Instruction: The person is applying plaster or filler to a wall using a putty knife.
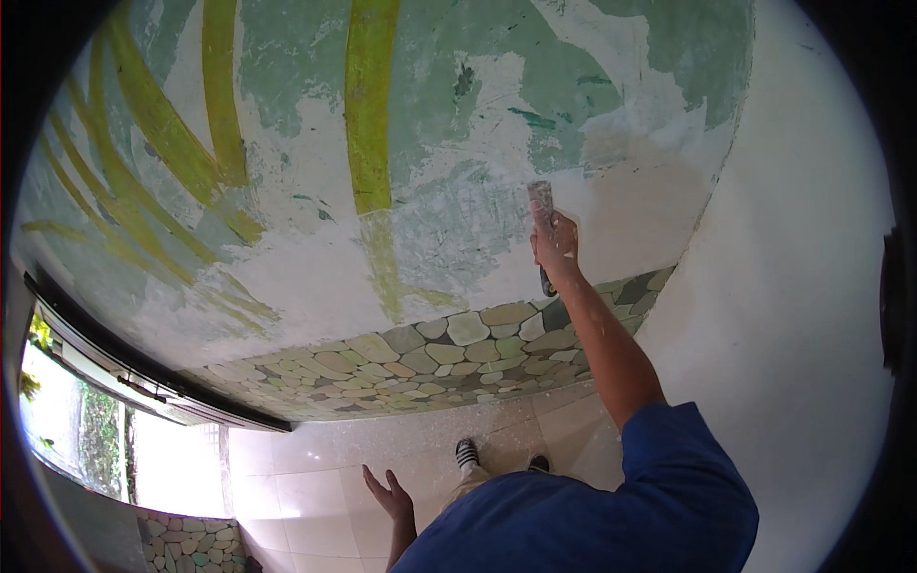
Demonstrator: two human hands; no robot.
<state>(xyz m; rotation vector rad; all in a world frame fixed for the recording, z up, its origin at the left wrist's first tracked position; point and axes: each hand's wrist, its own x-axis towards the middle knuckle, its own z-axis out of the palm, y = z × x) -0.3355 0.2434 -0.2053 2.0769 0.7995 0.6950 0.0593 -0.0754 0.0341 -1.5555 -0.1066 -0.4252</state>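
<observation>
My right hand (557, 241) is wrapped round the handle of a putty knife (541, 194), its blade pointing up toward the wall. Whether the blade touches the wall I cannot tell. White specks dot the fingers. Around the blade, the painted wall (449, 229) shows green paint, pale bare patches and scratchy streaks. A smooth pinkish-beige patch (635, 177) lies to the right of the knife. Low on the left, my left hand (390, 496) hangs over the tiled floor with its fingers apart, holding nothing.
Yellow-green painted stripes (371, 105) run down the wall. Below them is a band of stone cladding (420, 358). A plain white wall (783, 286) meets it at the right corner. A dark-framed opening (153, 392) lies at the left. White specks dot the tile floor (325, 506).
</observation>
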